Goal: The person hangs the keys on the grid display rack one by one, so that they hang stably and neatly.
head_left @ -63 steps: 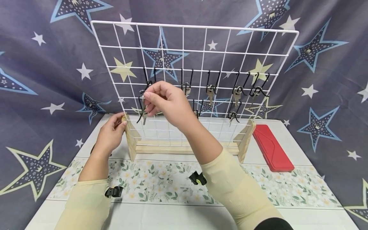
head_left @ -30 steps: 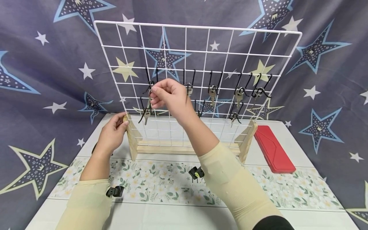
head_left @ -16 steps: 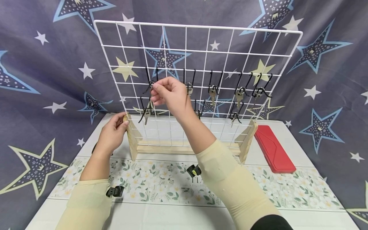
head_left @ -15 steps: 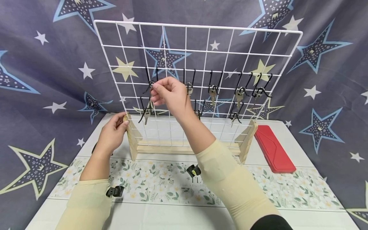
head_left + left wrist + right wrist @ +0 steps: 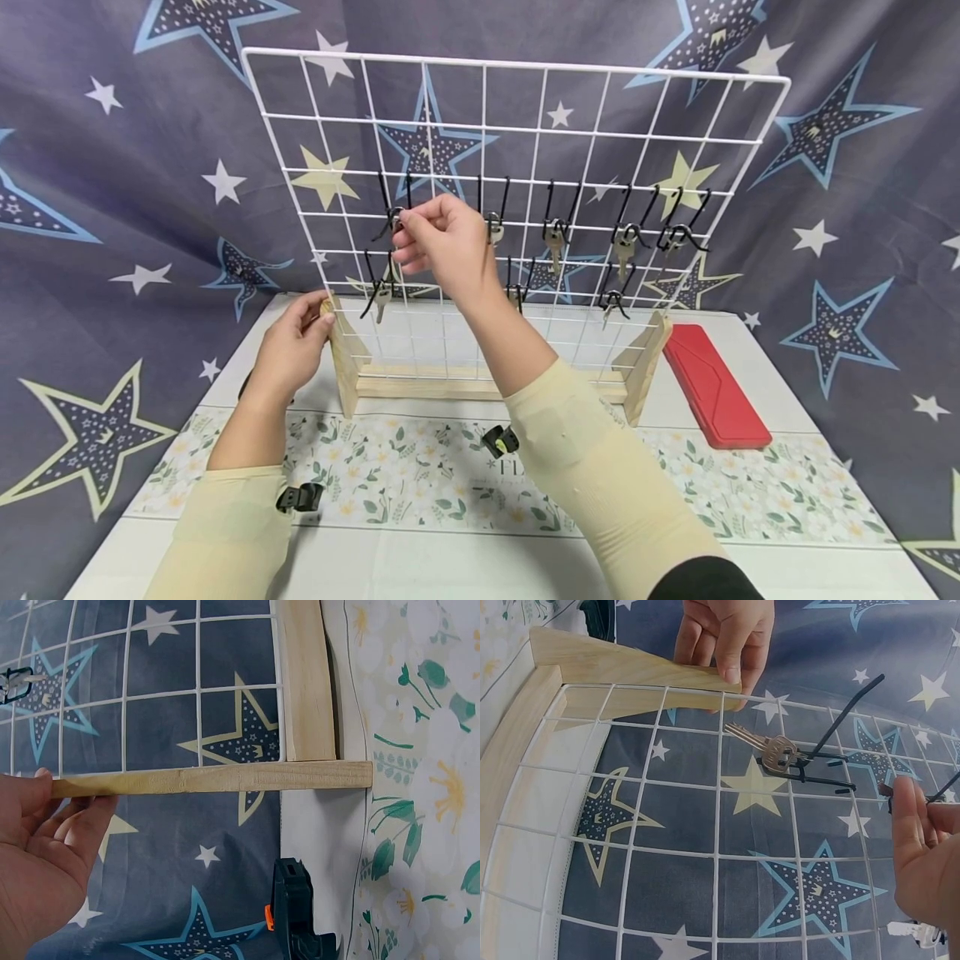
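In the head view my left hand (image 5: 288,350) grips the left wooden upright (image 5: 343,358) of a white wire grid rack (image 5: 484,64). The left wrist view shows thumb and fingers on either side of that upright's end. My right hand (image 5: 450,246) is at the black hook (image 5: 383,193) at the upper left of the grid, thumb and forefinger pinching a key by its ring. My fingers hide most of this key; in the right wrist view a small brownish bit (image 5: 885,790) shows at the fingertips. Just below, another key (image 5: 382,302) hangs on a lower hook.
Several more keys, such as one silver key (image 5: 555,242), hang on black hooks to the right. A red case (image 5: 717,387) lies right of the rack. A floral strip (image 5: 420,475) crosses the white table, with a starry cloth (image 5: 180,275) behind.
My right hand has moved slightly right and up from near the lower-left hook to the upper-left hook, taking the key along. The left hand stays on the upright.
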{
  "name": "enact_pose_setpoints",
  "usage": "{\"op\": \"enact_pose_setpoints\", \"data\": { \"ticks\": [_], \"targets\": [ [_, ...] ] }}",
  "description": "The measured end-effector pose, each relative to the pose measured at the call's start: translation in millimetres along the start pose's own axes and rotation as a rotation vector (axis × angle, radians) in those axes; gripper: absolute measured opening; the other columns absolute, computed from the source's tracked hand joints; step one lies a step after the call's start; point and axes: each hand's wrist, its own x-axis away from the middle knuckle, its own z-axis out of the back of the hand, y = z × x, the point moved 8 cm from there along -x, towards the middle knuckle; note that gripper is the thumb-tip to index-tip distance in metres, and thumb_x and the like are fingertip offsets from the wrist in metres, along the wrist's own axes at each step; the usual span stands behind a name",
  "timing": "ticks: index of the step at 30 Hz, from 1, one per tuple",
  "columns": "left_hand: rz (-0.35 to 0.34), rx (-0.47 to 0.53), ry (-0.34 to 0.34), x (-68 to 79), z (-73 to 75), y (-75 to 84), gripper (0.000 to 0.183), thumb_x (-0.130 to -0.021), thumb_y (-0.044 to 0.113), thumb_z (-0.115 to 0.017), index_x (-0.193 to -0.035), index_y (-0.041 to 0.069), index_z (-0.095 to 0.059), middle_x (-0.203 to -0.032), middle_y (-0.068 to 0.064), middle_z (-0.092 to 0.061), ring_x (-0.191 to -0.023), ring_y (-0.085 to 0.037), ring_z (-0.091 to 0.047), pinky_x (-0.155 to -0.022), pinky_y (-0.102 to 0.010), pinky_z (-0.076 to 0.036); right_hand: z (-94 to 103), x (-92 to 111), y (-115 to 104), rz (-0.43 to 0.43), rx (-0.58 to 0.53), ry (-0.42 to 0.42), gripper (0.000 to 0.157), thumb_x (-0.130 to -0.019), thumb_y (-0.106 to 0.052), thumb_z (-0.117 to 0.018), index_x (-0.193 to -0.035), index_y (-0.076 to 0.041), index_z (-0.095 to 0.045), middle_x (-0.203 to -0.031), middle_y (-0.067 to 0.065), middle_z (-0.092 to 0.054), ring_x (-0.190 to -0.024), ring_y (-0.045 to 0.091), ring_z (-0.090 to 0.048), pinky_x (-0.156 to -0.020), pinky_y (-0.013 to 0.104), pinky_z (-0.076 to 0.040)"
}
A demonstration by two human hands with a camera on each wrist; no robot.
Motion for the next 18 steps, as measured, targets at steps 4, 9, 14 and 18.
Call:
{"op": "enact_pose_setpoints", "data": {
  "ticks": [4,9,14,18],
  "targets": [
    [-0.003,0.002,0.003,0.2,0.2,-0.4,0.047,-0.106,0.031,-0.043,-0.149,0.016,-0.040,-0.146,-0.014,-0.051,-0.129,-0.028,-0.053,-0.107,-0.042,-0.049,0.2,1,0,0.003,0.016,0.004,0.011,-0.096,-0.008,-0.063,-0.096,0.002,-0.060,-0.077,0.019,-0.070,-0.057,0.019,-0.069,-0.055,0.038,-0.063],
    [-0.002,-0.002,0.010,1.2,1.5,1.8,0.046,-0.105,0.031,-0.044,-0.149,0.016,-0.041,-0.145,-0.014,-0.052,-0.127,-0.027,-0.054,-0.106,-0.042,-0.050,0.0,3,2,-0.008,0.040,0.011,0.014,-0.095,-0.012,-0.065,-0.095,0.001,-0.060,-0.077,0.017,-0.070,-0.059,0.020,-0.069,-0.057,0.039,-0.063],
    [0.008,0.011,0.000,1.0,0.0,2.9,0.047,-0.106,0.031,-0.044,-0.149,0.015,-0.040,-0.146,-0.015,-0.050,-0.129,-0.028,-0.053,-0.107,-0.041,-0.049,0.8,9,4,-0.015,0.054,0.001,0.015,-0.095,-0.014,-0.066,-0.095,0.000,-0.060,-0.076,0.017,-0.069,-0.060,0.023,-0.069,-0.059,0.039,-0.064],
    [0.009,0.008,0.002,1.1,0.2,2.7,0.047,-0.106,0.031,-0.044,-0.149,0.015,-0.040,-0.146,-0.015,-0.050,-0.130,-0.029,-0.053,-0.107,-0.042,-0.049,-0.3,18,3,0.015,0.114,-0.042,0.015,-0.096,-0.017,-0.065,-0.094,-0.003,-0.061,-0.078,0.015,-0.068,-0.065,0.028,-0.070,-0.061,0.037,-0.064]
  ]
}}
